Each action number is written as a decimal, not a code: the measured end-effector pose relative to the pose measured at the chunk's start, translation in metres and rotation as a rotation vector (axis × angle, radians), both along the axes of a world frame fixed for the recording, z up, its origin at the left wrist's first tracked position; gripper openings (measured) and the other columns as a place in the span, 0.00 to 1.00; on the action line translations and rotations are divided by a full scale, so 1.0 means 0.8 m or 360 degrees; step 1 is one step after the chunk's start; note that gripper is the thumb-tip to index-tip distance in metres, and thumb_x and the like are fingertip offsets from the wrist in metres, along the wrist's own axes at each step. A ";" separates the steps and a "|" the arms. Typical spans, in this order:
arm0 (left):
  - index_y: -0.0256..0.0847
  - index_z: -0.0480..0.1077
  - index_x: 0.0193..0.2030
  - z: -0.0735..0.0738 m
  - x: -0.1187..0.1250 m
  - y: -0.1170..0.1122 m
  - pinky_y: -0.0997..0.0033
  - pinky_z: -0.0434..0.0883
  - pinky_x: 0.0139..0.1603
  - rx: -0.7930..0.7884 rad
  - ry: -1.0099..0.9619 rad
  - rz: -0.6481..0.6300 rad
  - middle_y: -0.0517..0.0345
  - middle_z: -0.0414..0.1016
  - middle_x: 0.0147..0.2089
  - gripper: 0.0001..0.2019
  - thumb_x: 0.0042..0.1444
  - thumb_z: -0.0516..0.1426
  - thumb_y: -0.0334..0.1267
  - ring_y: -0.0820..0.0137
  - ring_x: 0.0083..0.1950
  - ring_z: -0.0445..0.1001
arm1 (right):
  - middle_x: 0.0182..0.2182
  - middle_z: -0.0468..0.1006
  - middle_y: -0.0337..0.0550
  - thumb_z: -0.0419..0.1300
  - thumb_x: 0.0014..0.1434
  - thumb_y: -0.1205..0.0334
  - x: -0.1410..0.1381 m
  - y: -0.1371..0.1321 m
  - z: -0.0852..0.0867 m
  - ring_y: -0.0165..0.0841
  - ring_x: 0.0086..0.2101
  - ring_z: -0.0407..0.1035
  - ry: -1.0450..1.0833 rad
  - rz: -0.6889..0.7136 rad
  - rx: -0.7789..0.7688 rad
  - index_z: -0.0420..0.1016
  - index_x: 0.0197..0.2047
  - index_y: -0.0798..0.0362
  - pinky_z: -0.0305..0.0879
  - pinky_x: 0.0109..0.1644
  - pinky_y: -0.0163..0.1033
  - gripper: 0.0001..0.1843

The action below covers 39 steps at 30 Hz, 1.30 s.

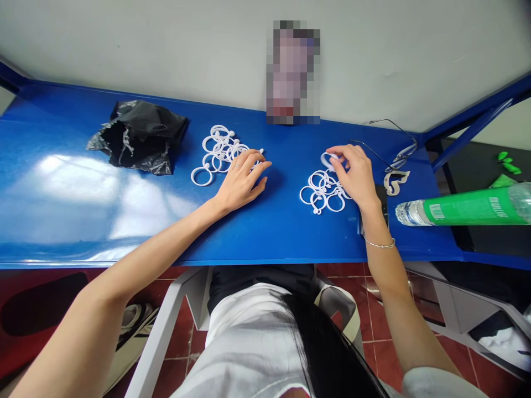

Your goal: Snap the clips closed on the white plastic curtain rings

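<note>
My right hand [354,168] pinches a white plastic curtain ring [324,161] between thumb and fingers, raised just over a loose pile of similar rings [318,194]. Several of those have small round eyelets, and the hand hides the pile's right edge. To the left, my left hand [245,181] hovers or rests at the near right side of a second pile of white curtain rings [213,145]. Its fingers are bent and apart, thumb stretched out, and I see nothing gripped. The fingers cover part of that pile.
A crumpled black plastic bag [145,132] lies open at the left on the blue table [249,237]. On the right are eyeglasses [402,155], a white watch or band [396,182], a dark flat object under my right wrist and a green-labelled bottle [468,205]. A pixelated item leans against the wall.
</note>
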<state>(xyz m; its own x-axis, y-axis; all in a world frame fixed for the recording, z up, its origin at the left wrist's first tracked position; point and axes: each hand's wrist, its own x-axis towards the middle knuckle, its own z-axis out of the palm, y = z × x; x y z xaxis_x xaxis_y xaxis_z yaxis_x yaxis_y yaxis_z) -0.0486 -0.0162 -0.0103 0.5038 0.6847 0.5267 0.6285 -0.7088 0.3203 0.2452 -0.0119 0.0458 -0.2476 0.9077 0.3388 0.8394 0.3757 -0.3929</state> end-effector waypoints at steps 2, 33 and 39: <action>0.40 0.64 0.60 0.000 0.001 0.000 0.46 0.66 0.60 0.0013 -0.0003 -0.0069 0.43 0.69 0.55 0.19 0.63 0.52 0.37 0.54 0.61 0.65 | 0.42 0.78 0.45 0.53 0.66 0.55 -0.017 -0.008 0.001 0.38 0.40 0.73 0.0268 0.0150 -0.0108 0.75 0.46 0.48 0.72 0.42 0.45 0.12; 0.40 0.66 0.45 -0.003 0.015 -0.025 0.75 0.69 0.35 -0.0624 -0.0395 -0.0300 0.57 0.77 0.34 0.12 0.65 0.51 0.47 0.72 0.33 0.76 | 0.41 0.75 0.47 0.49 0.69 0.62 -0.089 -0.047 -0.044 0.36 0.40 0.71 0.0288 0.0728 -0.0045 0.69 0.60 0.46 0.71 0.43 0.42 0.19; 0.39 0.66 0.41 0.006 0.021 -0.028 0.74 0.71 0.32 -0.1112 -0.0852 -0.0192 0.60 0.76 0.26 0.18 0.60 0.56 0.53 0.73 0.24 0.75 | 0.40 0.75 0.45 0.52 0.67 0.59 -0.091 -0.048 -0.043 0.34 0.34 0.70 0.0394 0.0652 -0.0109 0.66 0.60 0.46 0.72 0.40 0.41 0.18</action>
<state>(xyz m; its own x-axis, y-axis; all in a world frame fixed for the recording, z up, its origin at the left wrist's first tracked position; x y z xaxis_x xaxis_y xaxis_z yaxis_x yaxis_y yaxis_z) -0.0320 -0.0384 -0.0054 0.3994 0.8961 0.1939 0.2041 -0.2931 0.9340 0.1728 -0.0499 0.0113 -0.5089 0.7747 0.3754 0.5058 0.6219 -0.5978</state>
